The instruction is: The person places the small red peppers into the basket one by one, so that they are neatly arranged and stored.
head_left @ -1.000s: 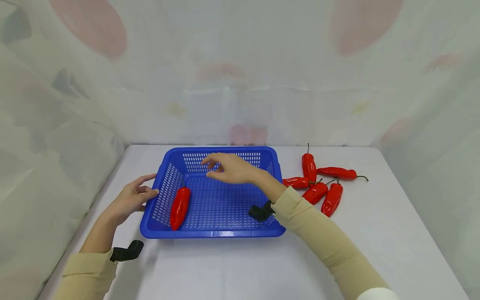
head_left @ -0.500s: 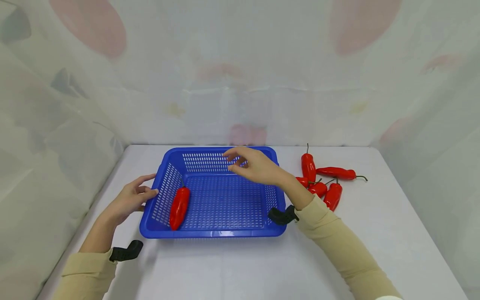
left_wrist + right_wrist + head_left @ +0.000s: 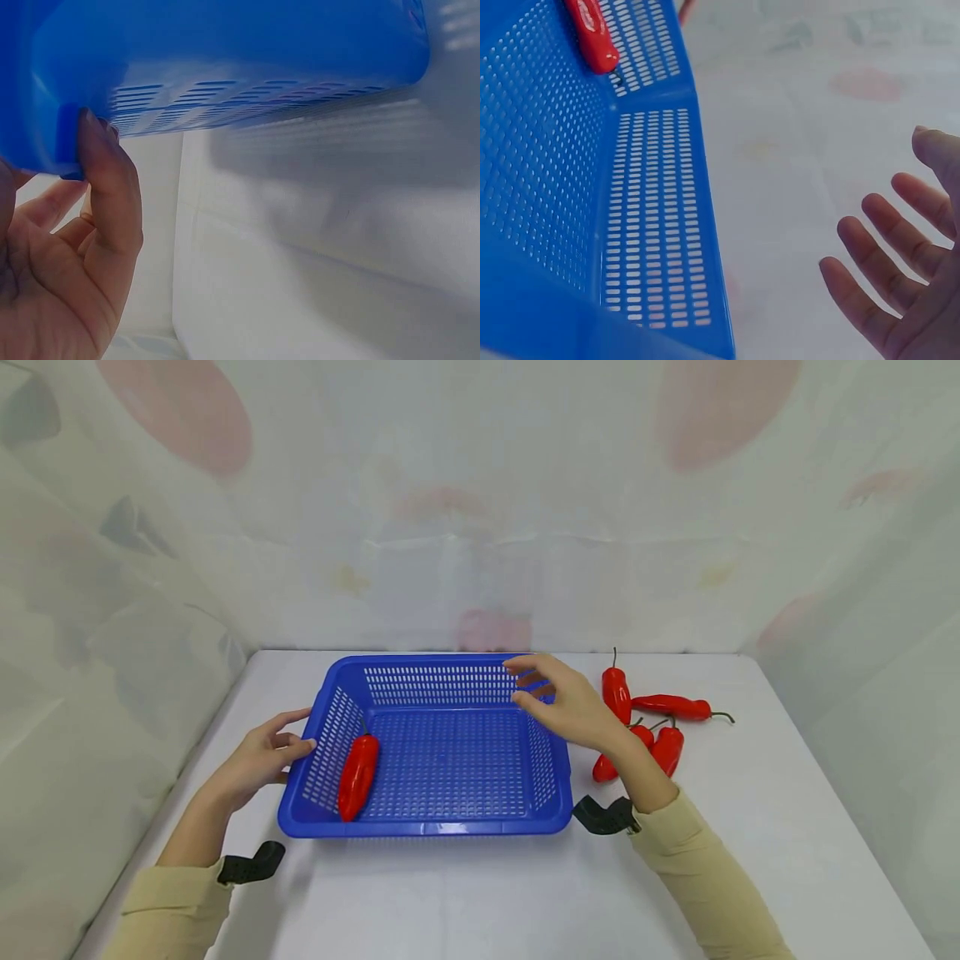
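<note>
A blue plastic basket (image 3: pixel 450 828) with slotted walls stands on the white table in the head view. At its left rim, my left hand (image 3: pixel 258 760) grips the edge; in the left wrist view the fingers (image 3: pixel 112 180) bend round the rim. One red pepper (image 3: pixel 358 777) lies inside along the left wall, stem toward the back. My right hand (image 3: pixel 566 702) hovers over the basket's back right corner, holding nothing. Its fingers (image 3: pixel 885 240) are spread and loosely bent in the right wrist view.
Several red peppers (image 3: pixel 617 695) with green stems lie on the table (image 3: pixel 750 827) right of the basket, partly behind the right hand and forearm. A patterned pale cloth (image 3: pixel 420 585) hangs at the back and both sides.
My right hand has moved right, from over the middle of the basket to its back right corner. The left hand and the pepper in the basket have stayed put.
</note>
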Motion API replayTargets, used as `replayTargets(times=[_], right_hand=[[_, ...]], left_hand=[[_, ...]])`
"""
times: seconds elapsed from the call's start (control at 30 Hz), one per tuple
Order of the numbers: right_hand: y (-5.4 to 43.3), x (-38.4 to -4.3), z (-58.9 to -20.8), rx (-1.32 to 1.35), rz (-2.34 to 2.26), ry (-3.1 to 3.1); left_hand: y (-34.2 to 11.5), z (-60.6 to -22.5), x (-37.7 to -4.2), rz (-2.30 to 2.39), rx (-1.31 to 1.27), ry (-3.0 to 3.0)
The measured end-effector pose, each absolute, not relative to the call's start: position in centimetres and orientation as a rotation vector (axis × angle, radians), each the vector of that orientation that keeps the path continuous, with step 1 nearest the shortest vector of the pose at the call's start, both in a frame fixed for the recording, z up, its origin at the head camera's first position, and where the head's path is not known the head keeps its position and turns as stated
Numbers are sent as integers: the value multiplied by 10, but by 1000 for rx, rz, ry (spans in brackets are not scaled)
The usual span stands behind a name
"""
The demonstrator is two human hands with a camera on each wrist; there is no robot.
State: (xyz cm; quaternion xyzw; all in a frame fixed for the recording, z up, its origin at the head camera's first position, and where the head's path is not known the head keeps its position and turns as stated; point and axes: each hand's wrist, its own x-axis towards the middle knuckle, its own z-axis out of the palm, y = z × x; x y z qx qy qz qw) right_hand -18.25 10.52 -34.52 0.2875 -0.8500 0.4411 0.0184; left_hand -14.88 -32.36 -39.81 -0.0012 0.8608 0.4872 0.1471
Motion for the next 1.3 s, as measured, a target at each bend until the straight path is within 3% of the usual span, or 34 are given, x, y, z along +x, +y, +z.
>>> replayTargets(times=[0.63, 1.1, 1.3], right_hand=[[151, -143, -338, 474, 1447, -2407], [201, -151, -399, 158, 1470, -2452], [235, -164, -449, 112, 1527, -2412]], left_hand=[[-322, -399, -153, 1397, 10, 2477], [-323, -399, -151, 1393, 2, 2475], [-324, -400, -150, 1387, -25, 2484]])
